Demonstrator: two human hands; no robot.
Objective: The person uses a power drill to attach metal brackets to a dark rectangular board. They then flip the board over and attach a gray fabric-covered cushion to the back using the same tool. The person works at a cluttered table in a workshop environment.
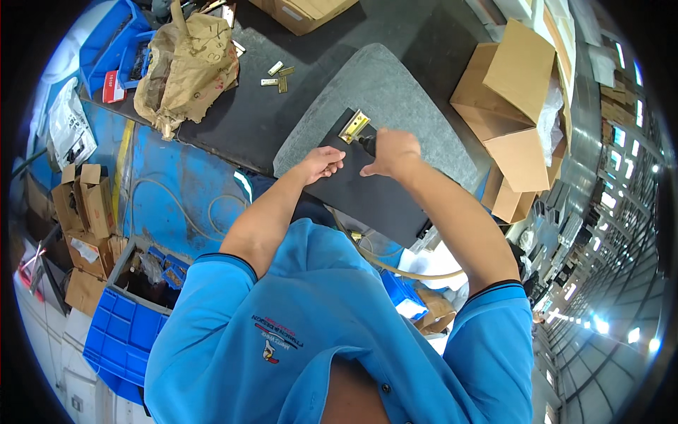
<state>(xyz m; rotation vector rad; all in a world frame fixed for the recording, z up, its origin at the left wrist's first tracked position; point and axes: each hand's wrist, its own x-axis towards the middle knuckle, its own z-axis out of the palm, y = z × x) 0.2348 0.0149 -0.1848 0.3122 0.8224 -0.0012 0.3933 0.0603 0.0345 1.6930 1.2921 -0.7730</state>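
Note:
A gold-coloured metal hinge [354, 126] lies at the far end of a dark flat board [367, 194], which rests on a grey cloth-like pad [424, 106]. My right hand [397, 152] is closed around a black driver-like tool [367, 145], its tip close to the hinge; most of the tool is hidden by the hand. Just left of the board's edge, my left hand [324, 165] has its fingers curled and pinched together. Whatever they hold, if anything, is too small to tell.
Several loose hinges [282, 83] lie on the dark table [261, 120], beside a crumpled brown paper bag [187, 71]. Blue bins [113, 49] and a red box [114, 87] stand far left. An open cardboard box [512, 106] is at right, another carton [304, 14] at the back.

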